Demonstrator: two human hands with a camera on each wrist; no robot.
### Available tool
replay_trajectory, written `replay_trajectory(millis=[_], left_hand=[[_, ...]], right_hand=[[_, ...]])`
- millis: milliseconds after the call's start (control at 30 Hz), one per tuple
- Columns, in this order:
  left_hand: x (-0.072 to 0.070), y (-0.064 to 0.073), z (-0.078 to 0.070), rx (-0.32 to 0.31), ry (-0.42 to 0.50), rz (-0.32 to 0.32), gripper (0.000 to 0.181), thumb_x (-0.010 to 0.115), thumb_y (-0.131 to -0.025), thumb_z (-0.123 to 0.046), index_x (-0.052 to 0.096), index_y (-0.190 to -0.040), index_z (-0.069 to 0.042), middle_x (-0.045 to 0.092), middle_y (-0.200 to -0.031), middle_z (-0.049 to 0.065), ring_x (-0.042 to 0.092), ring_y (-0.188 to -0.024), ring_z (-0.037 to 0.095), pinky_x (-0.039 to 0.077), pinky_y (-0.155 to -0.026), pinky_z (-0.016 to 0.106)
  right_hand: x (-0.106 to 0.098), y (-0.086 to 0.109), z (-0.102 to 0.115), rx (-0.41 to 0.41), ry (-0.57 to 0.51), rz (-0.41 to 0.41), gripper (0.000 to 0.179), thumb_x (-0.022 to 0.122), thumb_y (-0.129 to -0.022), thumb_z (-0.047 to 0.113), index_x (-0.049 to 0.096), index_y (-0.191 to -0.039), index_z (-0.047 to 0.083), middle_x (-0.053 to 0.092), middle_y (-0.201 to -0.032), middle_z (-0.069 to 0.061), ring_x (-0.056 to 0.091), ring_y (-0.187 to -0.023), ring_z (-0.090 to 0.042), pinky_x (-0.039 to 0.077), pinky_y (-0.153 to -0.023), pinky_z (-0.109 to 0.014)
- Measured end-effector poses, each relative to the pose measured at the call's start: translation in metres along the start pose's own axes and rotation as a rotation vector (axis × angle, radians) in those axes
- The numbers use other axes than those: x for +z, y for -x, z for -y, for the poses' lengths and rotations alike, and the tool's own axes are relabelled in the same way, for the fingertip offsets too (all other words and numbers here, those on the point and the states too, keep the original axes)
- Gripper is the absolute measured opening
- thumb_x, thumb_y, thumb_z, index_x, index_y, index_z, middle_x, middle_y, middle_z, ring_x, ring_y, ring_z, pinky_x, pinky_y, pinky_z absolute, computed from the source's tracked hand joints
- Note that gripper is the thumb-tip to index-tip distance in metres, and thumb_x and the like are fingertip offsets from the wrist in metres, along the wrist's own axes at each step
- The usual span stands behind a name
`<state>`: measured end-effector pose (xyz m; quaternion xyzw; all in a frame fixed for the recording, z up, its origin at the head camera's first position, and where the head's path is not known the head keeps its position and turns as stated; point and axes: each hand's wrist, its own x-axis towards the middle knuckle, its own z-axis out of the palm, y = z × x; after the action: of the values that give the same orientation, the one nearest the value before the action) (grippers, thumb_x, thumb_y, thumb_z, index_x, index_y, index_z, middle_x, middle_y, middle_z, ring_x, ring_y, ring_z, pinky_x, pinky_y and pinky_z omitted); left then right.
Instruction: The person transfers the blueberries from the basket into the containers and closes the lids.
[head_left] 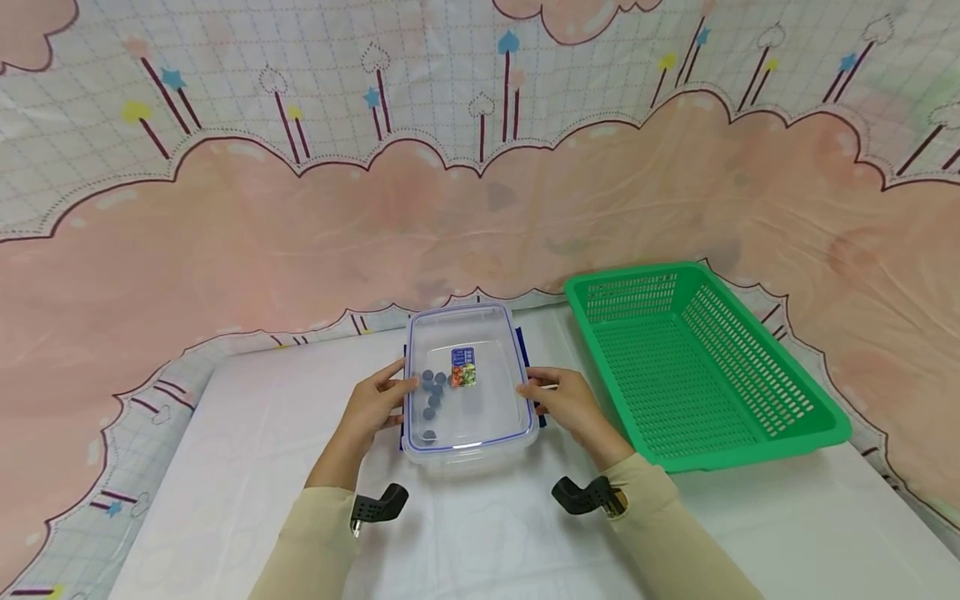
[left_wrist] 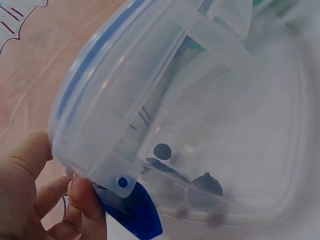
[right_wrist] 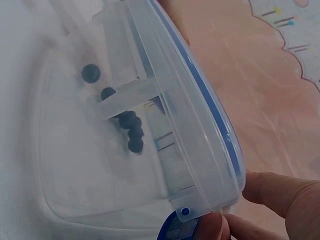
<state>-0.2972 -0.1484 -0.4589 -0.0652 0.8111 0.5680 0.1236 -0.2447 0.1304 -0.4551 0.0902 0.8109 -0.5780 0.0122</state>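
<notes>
A clear plastic food container (head_left: pixel 480 446) with a blue-lined lid (head_left: pixel 491 329) stands on the white table in front of me. Several small dark blue round balls (head_left: pixel 435 390), resembling blueberries, lie inside toward its left. My left hand (head_left: pixel 369 403) grips the left edge, thumb on the lid and fingers below at the side. On the opposite edge my right hand (head_left: pixel 567 402) holds the container in the same way. Blue latches (left_wrist: pixel 132 210) stick outward from the sides beside the fingers; the right wrist view shows another blue latch (right_wrist: pixel 176 227) against the fingertips.
A large green plastic basket (head_left: pixel 705 392) with slotted walls stands on the table to the right of the container. Behind the white table (head_left: pixel 262 433) hangs a pink patterned cloth (head_left: pixel 375 242). A colourful label (head_left: pixel 463 367) is on the lid.
</notes>
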Motion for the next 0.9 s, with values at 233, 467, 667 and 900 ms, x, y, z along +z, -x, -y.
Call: replay_trajectory(millis=[233, 467, 667, 900], left_hand=[[0.001, 0.0, 0.002, -0.025, 0.039, 0.01, 0.064, 0.066, -0.094, -0.034, 0.04, -0.151, -0.026, 0.052, -0.123, 0.011, 0.058, -0.102, 0.02, 0.053, -0.069, 0.021], [0.002, 0.001, 0.002, -0.044, 0.055, 0.014, 0.063, 0.065, -0.095, -0.035, 0.038, -0.152, -0.03, 0.049, -0.123, 0.011, 0.057, -0.103, 0.021, 0.053, -0.07, 0.021], [0.001, 0.002, 0.002, -0.009, 0.023, -0.008, 0.062, 0.066, -0.094, -0.036, 0.043, -0.15, -0.026, 0.052, -0.117, 0.01, 0.06, -0.096, 0.017, 0.054, -0.067, 0.02], [-0.003, 0.012, 0.011, 0.081, -0.044, -0.142, 0.059, 0.066, -0.093, -0.043, 0.054, -0.142, -0.013, 0.06, -0.113, 0.013, 0.055, -0.088, 0.014, 0.055, -0.064, 0.022]], right_hand=[[-0.002, 0.0, -0.002, -0.032, -0.029, 0.012, 0.041, 0.071, -0.089, 0.013, 0.063, -0.126, -0.003, 0.065, -0.099, -0.012, 0.065, -0.081, -0.015, 0.057, -0.068, -0.029], [-0.003, 0.0, -0.004, -0.022, -0.047, 0.046, 0.044, 0.071, -0.09, 0.014, 0.061, -0.13, -0.002, 0.064, -0.101, -0.01, 0.064, -0.088, -0.017, 0.057, -0.071, -0.029], [-0.002, 0.001, -0.003, -0.009, -0.056, 0.029, 0.044, 0.071, -0.089, 0.015, 0.062, -0.13, 0.001, 0.065, -0.102, -0.01, 0.064, -0.087, -0.016, 0.057, -0.072, -0.03], [0.001, 0.003, -0.007, 0.019, -0.056, -0.067, 0.052, 0.074, -0.088, 0.022, 0.058, -0.134, 0.002, 0.063, -0.106, -0.013, 0.058, -0.088, -0.018, 0.047, -0.069, -0.025]])
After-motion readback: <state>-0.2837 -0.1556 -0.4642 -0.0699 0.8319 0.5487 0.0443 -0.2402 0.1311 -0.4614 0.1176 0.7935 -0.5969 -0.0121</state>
